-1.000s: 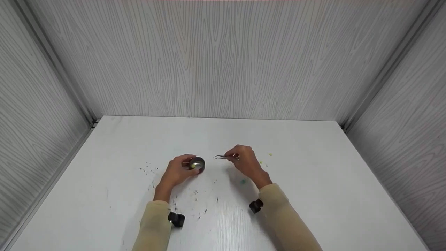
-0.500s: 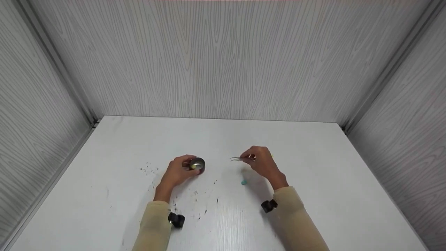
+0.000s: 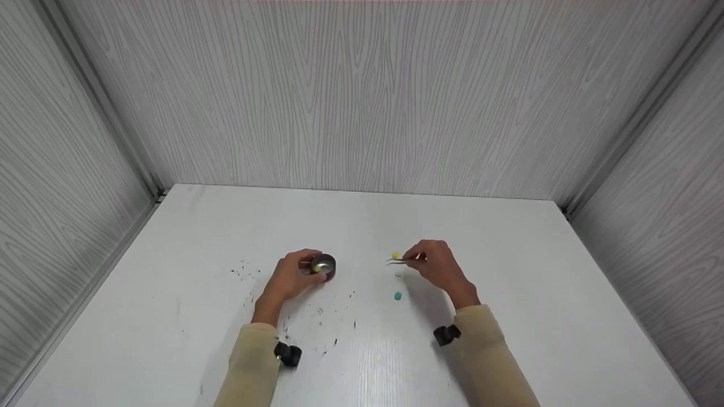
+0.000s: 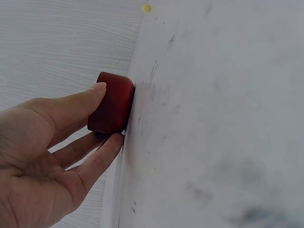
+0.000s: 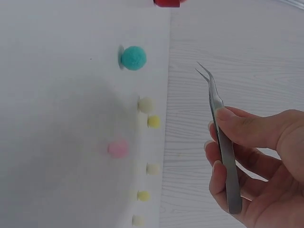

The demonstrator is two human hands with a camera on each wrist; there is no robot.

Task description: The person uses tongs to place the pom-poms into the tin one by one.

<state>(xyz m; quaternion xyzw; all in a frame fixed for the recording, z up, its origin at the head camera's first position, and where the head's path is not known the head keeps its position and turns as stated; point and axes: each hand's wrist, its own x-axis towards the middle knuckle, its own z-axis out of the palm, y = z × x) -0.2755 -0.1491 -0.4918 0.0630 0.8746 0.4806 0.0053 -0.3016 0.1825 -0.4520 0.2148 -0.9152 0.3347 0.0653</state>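
Note:
My left hand (image 3: 291, 278) grips a small cup (image 3: 332, 263), thumb on one side and fingers on the other. Red outside in the left wrist view, the cup (image 4: 114, 104) has a shiny metal inside, where a yellow ball (image 3: 317, 269) lies. Between thumb and fingers of my right hand (image 3: 440, 265) is a pair of tweezers (image 5: 223, 137) with bent fine tips, which stand apart around nothing. Under and around them on the table are a teal pom-pom (image 5: 133, 58), a pink pom-pom (image 5: 118, 148) and several smaller yellow and whitish balls, such as a yellow ball (image 5: 153, 121).
Small dark marks (image 3: 243, 271) and specks dot the white table (image 3: 226, 220) left of and in front of the cup. Grey wood-grain panels (image 3: 362, 96) rise at the back and both sides. A black wrist camera (image 3: 447, 334) sits on each sleeve.
My right hand has moved right with the tweezers, away from the cup. A yellow and a whitish ball now show by the tweezers. My left hand and the cup stay almost in place.

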